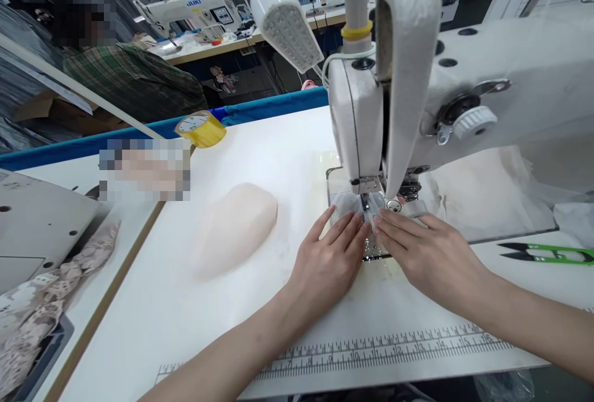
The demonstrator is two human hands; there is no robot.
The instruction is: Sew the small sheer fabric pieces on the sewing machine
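My left hand [330, 255] and my right hand [427, 253] lie flat on the white table, fingertips almost meeting on a small piece of sheer white fabric [346, 207]. The fabric sits under the presser foot [365, 195] of the white sewing machine [464, 93]. Both hands press the fabric down from either side of the needle. More pale fabric [482, 195] lies bunched behind the needle, under the machine arm.
A pale padded cup [236, 226] lies left of my hands. A yellow tape roll [202, 128] sits at the far edge. Green thread snips [552, 253] lie at the right. A ruler strip [380, 349] runs along the front edge. Lace fabric [41, 303] hangs at left; a person sits beyond.
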